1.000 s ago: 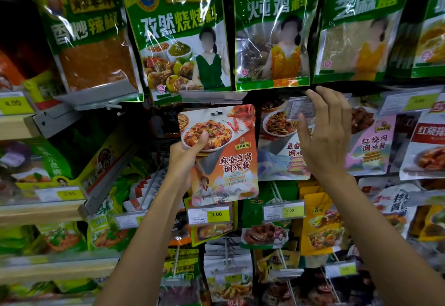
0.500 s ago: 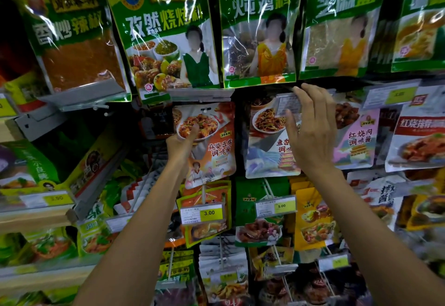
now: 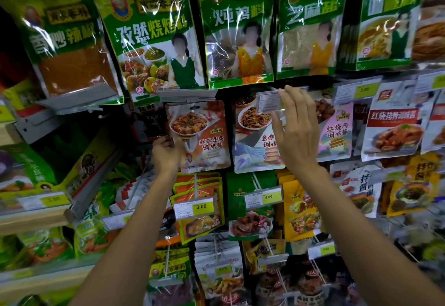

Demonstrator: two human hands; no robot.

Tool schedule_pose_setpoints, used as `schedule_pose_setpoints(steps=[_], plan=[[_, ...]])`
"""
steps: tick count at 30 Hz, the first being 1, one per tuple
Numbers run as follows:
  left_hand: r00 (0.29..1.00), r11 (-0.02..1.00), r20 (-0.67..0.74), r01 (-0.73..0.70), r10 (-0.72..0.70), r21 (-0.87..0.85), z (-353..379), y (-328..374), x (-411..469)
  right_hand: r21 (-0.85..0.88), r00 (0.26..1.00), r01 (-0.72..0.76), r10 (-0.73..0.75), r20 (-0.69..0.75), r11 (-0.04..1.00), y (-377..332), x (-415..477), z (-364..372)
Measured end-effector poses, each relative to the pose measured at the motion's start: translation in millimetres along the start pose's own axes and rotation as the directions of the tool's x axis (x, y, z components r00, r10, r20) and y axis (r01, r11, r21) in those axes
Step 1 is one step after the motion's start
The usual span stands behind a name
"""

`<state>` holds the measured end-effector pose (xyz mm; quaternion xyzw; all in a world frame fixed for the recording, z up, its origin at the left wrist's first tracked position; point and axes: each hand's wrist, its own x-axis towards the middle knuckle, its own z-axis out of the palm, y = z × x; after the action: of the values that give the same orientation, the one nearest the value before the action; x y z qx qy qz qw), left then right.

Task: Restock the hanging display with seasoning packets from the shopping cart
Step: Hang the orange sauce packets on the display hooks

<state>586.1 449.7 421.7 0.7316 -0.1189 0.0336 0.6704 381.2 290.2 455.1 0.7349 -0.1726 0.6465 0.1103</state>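
Observation:
An orange-and-white seasoning packet with a picture of a tofu dish hangs in the display, just under a grey price-tag flap. My left hand pinches the packet's lower left edge. My right hand is raised in front of the neighbouring blue-and-white packet. Its fingertips hold up that hook's clear price tag. The shopping cart is out of view.
Large green spice bags hang in a row above. More sauce packets on hooks with yellow price tags fill the rows below and to the right. Wooden shelves with green packets stand at the left.
My left hand carried the tofu packet up and back toward the rack, under the grey flap. My right hand stayed on the raised price tag.

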Motion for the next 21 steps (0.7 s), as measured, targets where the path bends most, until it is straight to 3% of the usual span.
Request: schedule_pose_setpoints(steps=[2, 4, 7, 9, 13, 17, 21], plan=[[0.989, 0.986, -0.089, -0.104, 0.116, 0.129, -10.3, 0.8, -19.5, 0.005, 0.999, -0.024, 0.024, 0.039, 1.0, -0.3, -10.4, -12.0], [0.968, 0.96, -0.054, -0.235, 0.245, 0.152, -16.1, 2.4, -47.8, 0.024, 0.993, -0.065, 0.062, 0.105, 0.998, -0.5, -26.3, -27.4], [0.929, 0.928, 0.125, -0.36, 0.348, 0.094, -11.0, 0.8, -105.0, 0.08, 0.96, -0.193, 0.171, 0.224, 0.978, -0.3, -62.5, -58.7], [0.889, 0.926, 0.299, -0.375, 0.347, 0.042, 1.5, -6.7, -147.3, 0.094, 0.892, -0.343, 0.293, 0.345, 0.935, 4.0, -95.5, -85.4], [0.794, 0.975, 0.578, -0.222, 0.186, -0.009, 37.9, -42.7, -233.3, 0.034, 0.615, -0.703, 0.584, 0.531, 0.71, 23.0, -169.9, -153.4], [0.695, 0.998, 0.719, -0.037, -0.013, 0.054, 73.7, -89.9, -319.4, -0.133, 0.313, -0.901, 0.831, 0.461, 0.413, 46.2, -244.3, -236.5], [0.59, 0.984, 0.801, -0.05, -0.106, 0.168, 111.7, -127.8, -386.3, -0.249, 0.047, -0.958, 0.935, 0.352, 0.142, 73.1, -306.5, -315.4]])
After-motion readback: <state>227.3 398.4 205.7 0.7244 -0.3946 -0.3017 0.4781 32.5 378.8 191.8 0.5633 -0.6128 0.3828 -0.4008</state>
